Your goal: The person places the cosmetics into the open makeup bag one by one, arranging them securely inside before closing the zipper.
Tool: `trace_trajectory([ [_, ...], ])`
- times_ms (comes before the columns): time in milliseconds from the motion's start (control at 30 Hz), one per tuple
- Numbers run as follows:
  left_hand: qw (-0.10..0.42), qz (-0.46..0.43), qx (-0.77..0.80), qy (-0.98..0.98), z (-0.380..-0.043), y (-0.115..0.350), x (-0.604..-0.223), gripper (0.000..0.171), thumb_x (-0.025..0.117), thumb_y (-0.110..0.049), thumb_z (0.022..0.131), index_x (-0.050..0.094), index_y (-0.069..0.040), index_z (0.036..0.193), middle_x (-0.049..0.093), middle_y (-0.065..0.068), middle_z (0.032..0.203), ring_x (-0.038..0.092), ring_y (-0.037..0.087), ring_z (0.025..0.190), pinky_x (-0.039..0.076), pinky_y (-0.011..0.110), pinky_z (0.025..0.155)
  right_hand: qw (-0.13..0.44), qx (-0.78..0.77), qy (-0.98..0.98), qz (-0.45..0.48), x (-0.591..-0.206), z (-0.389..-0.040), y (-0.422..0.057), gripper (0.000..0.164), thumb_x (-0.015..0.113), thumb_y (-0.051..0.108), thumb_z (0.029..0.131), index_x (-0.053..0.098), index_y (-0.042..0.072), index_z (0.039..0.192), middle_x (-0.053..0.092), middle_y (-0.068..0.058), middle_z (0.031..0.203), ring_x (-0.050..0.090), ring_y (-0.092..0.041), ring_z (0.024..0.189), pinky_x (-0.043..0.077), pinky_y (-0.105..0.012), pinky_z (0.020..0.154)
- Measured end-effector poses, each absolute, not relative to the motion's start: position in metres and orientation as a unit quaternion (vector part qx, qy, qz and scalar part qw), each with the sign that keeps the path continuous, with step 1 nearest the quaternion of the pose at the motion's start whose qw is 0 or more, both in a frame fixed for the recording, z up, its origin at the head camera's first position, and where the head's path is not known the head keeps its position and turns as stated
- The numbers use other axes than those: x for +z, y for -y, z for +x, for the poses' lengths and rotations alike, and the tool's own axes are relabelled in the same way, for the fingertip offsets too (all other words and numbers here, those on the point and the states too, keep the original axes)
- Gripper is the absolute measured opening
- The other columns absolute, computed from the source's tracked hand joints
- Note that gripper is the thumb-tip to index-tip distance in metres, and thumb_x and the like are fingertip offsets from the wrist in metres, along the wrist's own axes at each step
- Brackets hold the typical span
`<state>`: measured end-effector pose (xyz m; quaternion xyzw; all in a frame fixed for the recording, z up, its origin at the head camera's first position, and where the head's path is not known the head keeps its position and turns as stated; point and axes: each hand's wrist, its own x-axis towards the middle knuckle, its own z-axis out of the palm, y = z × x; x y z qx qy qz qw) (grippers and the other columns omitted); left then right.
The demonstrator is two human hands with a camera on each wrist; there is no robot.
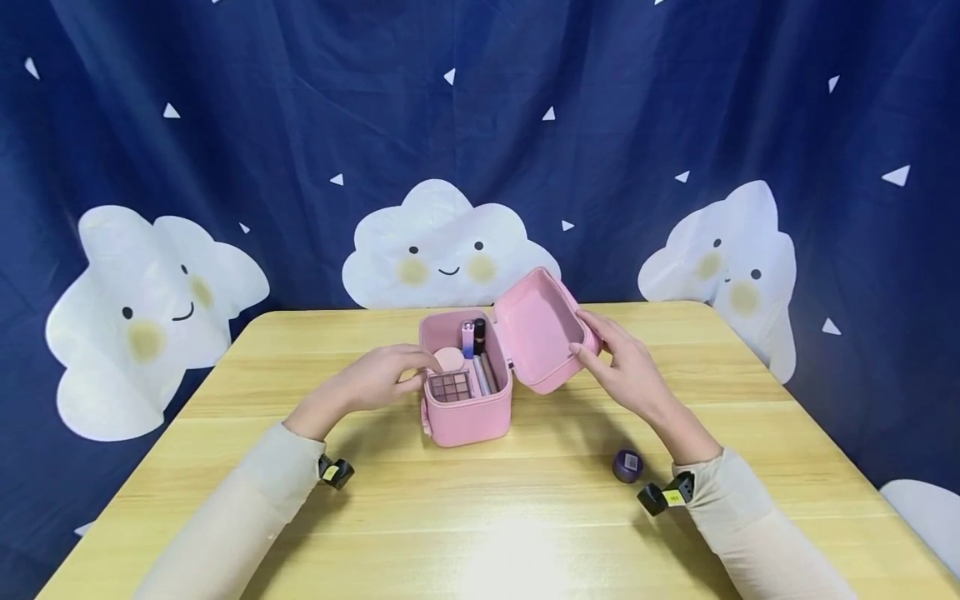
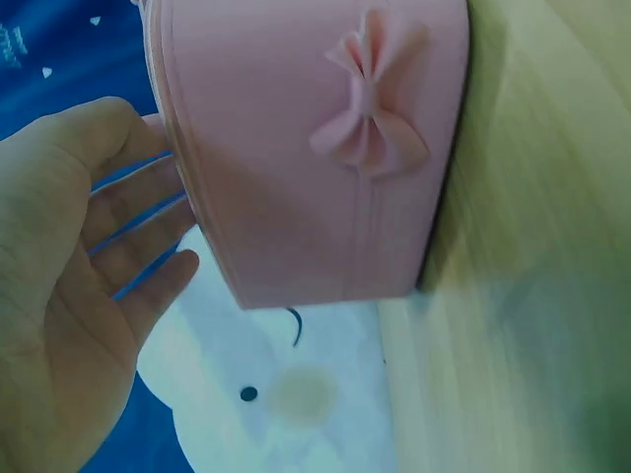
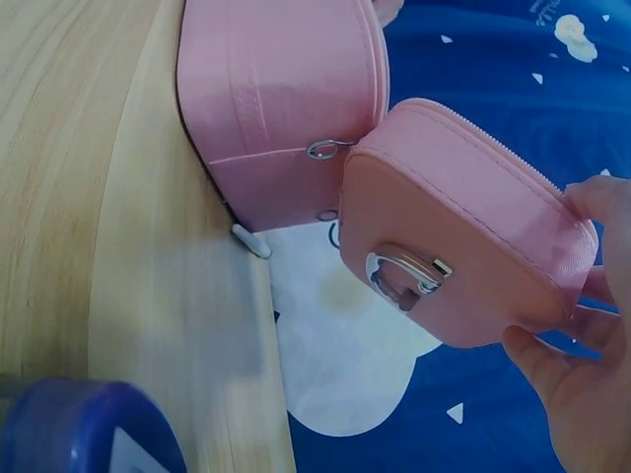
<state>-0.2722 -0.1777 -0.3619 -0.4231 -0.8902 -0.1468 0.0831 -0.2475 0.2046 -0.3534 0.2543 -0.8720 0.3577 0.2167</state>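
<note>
A pink cosmetic case [image 1: 468, 423] stands on the table with its lid [image 1: 536, 329] swung out to the right. My right hand [image 1: 633, 371] grips the lid's far edge, thumb on one side and fingers on the other, as the right wrist view [image 3: 592, 325] shows too. My left hand [image 1: 382, 375] is at the case's left rim with loosely bent fingers reaching over it, fingertips near an eyeshadow palette [image 1: 452, 387] and a round pale pink item [image 1: 450, 359]. Beside these stand a purple-blue tube [image 1: 468, 340], a black-capped tube [image 1: 479, 333] and slim sticks [image 1: 486, 375].
A small dark purple jar [image 1: 627, 466] with a white label is on the wooden table [image 1: 420, 517], near my right wrist. A bow [image 2: 370, 103] decorates the case's side, and a handle [image 3: 404, 274] is on the lid. A blue cloud-print curtain [image 1: 300, 125] hangs behind.
</note>
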Motion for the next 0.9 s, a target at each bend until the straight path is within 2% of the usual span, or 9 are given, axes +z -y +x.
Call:
trace_trajectory([
  [333,0.093,-0.412,-0.162,0.892,-0.268,0.188,-0.372,0.022,0.061,-0.017,0.096,0.071,-0.015,0.116,0.062,0.005,0.129,0.056,0.025,0.122,0.041,0.042,0.106,0.217,0.359,0.872,0.254,-0.353,-0.250,-0.205,0.052,0.066,0.021,0.095,0.050,0.004,0.141,0.053,-0.017,0.137,0.056,-0.032,0.117,0.050,-0.046,0.095],
  [567,0.102,-0.425,-0.167,0.884,-0.264,0.191,-0.374,0.022,0.064,-0.018,0.095,0.072,-0.017,0.115,0.063,0.003,0.126,0.056,0.023,0.121,0.041,0.042,0.106,0.213,0.359,0.872,0.256,-0.352,-0.252,-0.206,0.052,0.065,0.022,0.095,0.049,0.004,0.142,0.054,-0.016,0.137,0.056,-0.030,0.119,0.050,-0.045,0.095],
  [900,0.124,-0.442,-0.163,0.873,-0.252,0.193,-0.375,0.023,0.069,-0.016,0.091,0.072,-0.013,0.114,0.065,0.004,0.121,0.058,0.024,0.117,0.044,0.042,0.103,0.199,0.360,0.875,0.256,-0.348,-0.256,-0.202,0.053,0.064,0.024,0.096,0.048,0.003,0.142,0.054,-0.016,0.137,0.054,-0.030,0.121,0.049,-0.046,0.096],
])
